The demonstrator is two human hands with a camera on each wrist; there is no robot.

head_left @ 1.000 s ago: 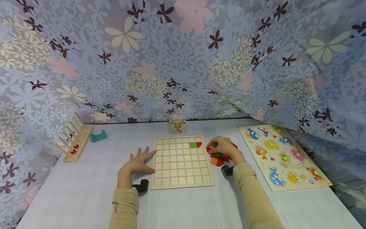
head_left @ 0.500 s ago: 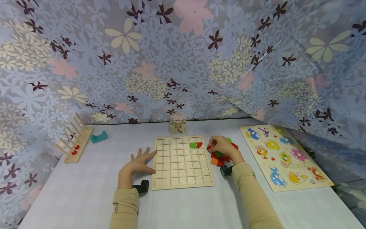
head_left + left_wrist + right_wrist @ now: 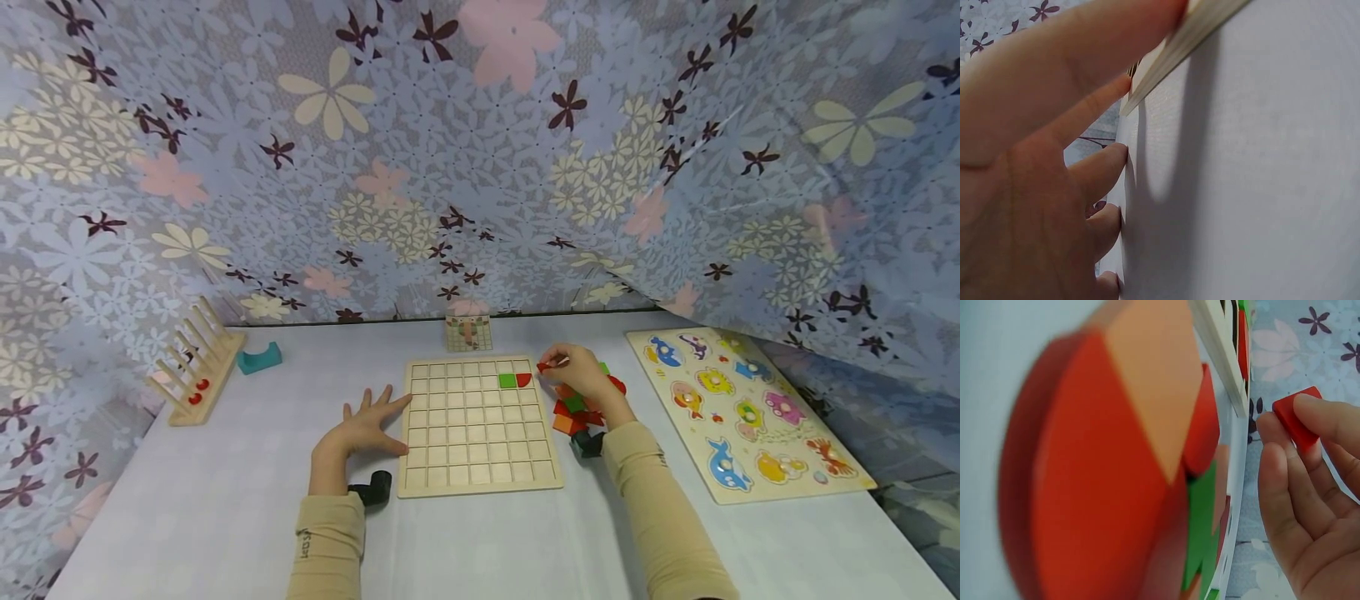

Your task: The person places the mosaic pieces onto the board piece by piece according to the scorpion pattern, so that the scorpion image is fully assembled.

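Observation:
A wooden grid board [image 3: 478, 433] lies in the middle of the table, with a green square [image 3: 507, 381] and a red quarter-round piece [image 3: 523, 380] in its upper right cells. My left hand [image 3: 365, 427] has its fingers spread, thumb and index fingertip at the board's left edge. Just off the upper right edge, my right hand [image 3: 577, 372] pinches a small red block [image 3: 1299, 416] between thumb and fingers, raised above the table in the right wrist view. Beneath and beside that hand lies a pile of red, orange and green blocks [image 3: 567, 422].
A small pattern card [image 3: 468, 333] stands behind the board. To the right is a sea-animal peg puzzle [image 3: 742, 417]. At the far left are a wooden peg rack [image 3: 206, 379] with red beads and a teal curved block [image 3: 258, 358]. A floral cloth [image 3: 450, 167] hangs behind.
My right hand has lifted a red block from the pile and moved slightly up toward the board's upper right corner. The left hand stays at the board's edge.

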